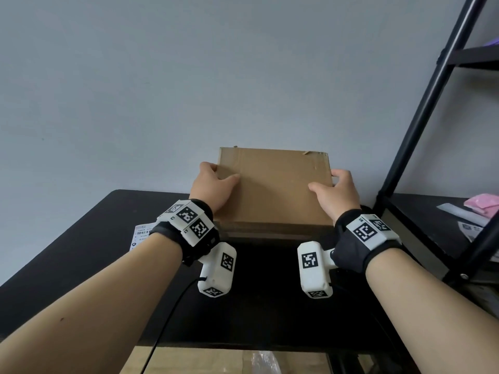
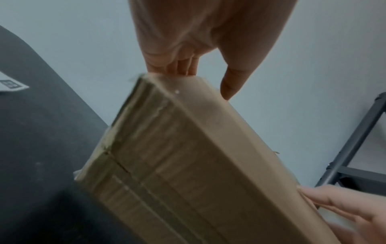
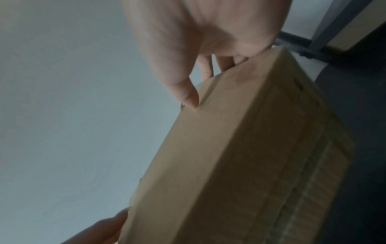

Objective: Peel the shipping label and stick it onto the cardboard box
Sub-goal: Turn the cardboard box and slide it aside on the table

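A flat brown cardboard box (image 1: 272, 184) is tilted up, its far edge raised toward the wall, over the back of the black table (image 1: 81, 252). My left hand (image 1: 212, 183) grips its left side, thumb on the top face and fingers behind. My right hand (image 1: 337, 191) grips the right side the same way. The left wrist view shows the box (image 2: 188, 156) with taped seams and my left hand (image 2: 198, 66) at its corner. In the right wrist view my right hand (image 3: 200, 62) holds the box (image 3: 240, 156). A white shipping label (image 1: 140, 234) lies on the table, partly hidden by my left wrist.
A black metal shelf frame (image 1: 421, 122) rises at the right, with a pink item (image 1: 483, 202) and printed papers (image 1: 471, 229) on its level. A grey wall (image 1: 216, 76) stands close behind the table. Another cardboard surface (image 1: 216, 360) shows below the table's near edge.
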### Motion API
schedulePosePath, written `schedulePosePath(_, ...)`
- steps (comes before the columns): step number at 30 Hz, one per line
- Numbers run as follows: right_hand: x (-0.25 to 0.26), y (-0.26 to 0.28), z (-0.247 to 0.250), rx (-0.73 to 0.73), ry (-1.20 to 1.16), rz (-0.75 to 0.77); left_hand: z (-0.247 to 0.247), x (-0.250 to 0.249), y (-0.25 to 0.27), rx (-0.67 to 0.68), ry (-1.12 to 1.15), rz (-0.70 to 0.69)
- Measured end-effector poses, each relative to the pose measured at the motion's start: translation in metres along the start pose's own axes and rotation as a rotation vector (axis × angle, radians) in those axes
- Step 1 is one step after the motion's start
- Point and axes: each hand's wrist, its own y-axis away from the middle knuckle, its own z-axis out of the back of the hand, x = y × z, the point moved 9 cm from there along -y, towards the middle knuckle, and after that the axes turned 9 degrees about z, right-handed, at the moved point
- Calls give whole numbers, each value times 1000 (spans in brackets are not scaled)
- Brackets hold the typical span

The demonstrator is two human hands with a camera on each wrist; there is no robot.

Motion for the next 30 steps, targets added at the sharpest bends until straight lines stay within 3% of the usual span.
schedulePosePath(9, 2, 28, 24, 136, 190, -42, 12, -1, 36, 53, -173, 17)
schedulePosePath(19, 1, 51, 17, 311, 434, -35, 10, 24, 52, 212, -167, 108)
schedulePosePath(25, 64, 52, 0, 234, 479, 169, 53, 17, 35, 111, -170, 46)
schedulePosePath(30, 131, 77, -63, 346, 404, 366, 94, 26, 18, 33, -254, 20)
